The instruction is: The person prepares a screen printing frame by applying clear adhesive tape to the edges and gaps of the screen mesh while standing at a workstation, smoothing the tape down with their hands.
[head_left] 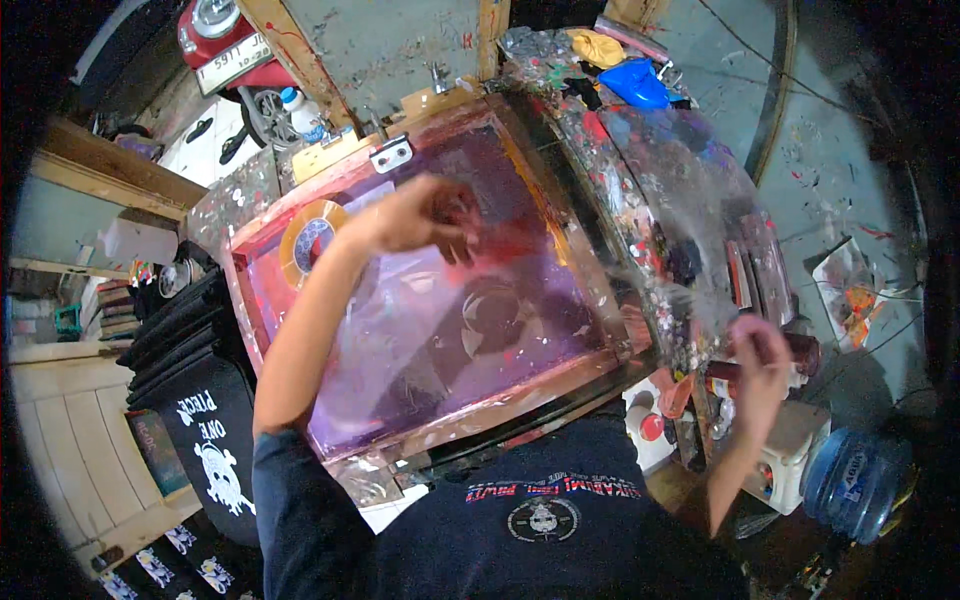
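Observation:
My left hand (pixel 430 218) hovers over a wooden-framed printing screen (pixel 440 340) with purple and red staining on its mesh. Its fingers are loosely bent and apart, with nothing visible in them. A wide roll of tape (pixel 300 250), yellowish with a blue-patterned core, lies on the screen's left side, beside my left forearm. Off the screen's right side, my right hand (pixel 760 350) is smeared by motion. A whitish, see-through streak (pixel 675 300) runs between the screen and that hand; whether the hand holds it, I cannot tell.
Metal hinge clamps (pixel 391 153) hold the screen's far edge. Right of it is a paint-spattered bench (pixel 665 190) with a blue plastic bag (pixel 635 83). Folded black shirts (pixel 190 330) are stacked at left. A white stool (pixel 790 460) and blue water jug (pixel 858 485) stand at lower right.

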{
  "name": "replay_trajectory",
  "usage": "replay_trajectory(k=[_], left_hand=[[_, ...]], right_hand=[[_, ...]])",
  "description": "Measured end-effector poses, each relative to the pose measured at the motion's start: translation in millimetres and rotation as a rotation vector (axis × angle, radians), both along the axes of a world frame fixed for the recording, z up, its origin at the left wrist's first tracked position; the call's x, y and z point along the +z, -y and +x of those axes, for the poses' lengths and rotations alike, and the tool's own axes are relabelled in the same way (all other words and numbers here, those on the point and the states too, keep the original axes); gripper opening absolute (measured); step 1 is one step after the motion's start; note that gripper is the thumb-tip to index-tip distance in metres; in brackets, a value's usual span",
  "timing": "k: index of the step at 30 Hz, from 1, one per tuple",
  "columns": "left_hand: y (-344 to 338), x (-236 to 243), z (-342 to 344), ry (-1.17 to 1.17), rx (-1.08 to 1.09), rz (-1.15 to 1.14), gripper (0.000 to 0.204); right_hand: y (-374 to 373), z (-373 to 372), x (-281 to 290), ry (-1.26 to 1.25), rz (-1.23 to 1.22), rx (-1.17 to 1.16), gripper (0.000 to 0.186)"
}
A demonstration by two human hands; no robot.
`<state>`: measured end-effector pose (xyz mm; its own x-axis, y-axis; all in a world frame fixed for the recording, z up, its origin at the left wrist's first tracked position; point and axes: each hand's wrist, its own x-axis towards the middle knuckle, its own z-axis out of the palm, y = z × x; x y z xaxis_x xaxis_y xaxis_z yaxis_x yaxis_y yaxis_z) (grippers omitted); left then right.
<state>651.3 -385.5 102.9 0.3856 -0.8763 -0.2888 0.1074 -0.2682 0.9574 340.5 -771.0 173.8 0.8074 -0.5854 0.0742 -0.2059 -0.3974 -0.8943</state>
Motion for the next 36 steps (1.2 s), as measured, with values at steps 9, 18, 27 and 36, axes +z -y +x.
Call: replay_trajectory(k=[9, 18, 27, 36], left_hand=[[59.8, 12.3, 101.3, 0.773, -0.093, 0.335, 0.079], [61.5, -50.8, 141.2, 1.102, -0.033, 0.205, 0.083], [41.1, -95.0, 154.9, 1.327, 0.089, 0.006, 0.065], [36.6, -57.1, 140.9, 1.023, -0.026, 0.234, 0.048]], right_hand=[[-93.8, -21.6, -100.0, -0.081, 0.593, -0.203, 0.029], [-130.1, -6.5, -113.9, -0.081, 0.386, -0.159, 0.031], [-141.7, 5.9, -110.1, -0.237, 0.238, -0.083, 0.030], [-130.7, 7.6, -117.2, -0.154, 0.323, -0.187, 0.021]])
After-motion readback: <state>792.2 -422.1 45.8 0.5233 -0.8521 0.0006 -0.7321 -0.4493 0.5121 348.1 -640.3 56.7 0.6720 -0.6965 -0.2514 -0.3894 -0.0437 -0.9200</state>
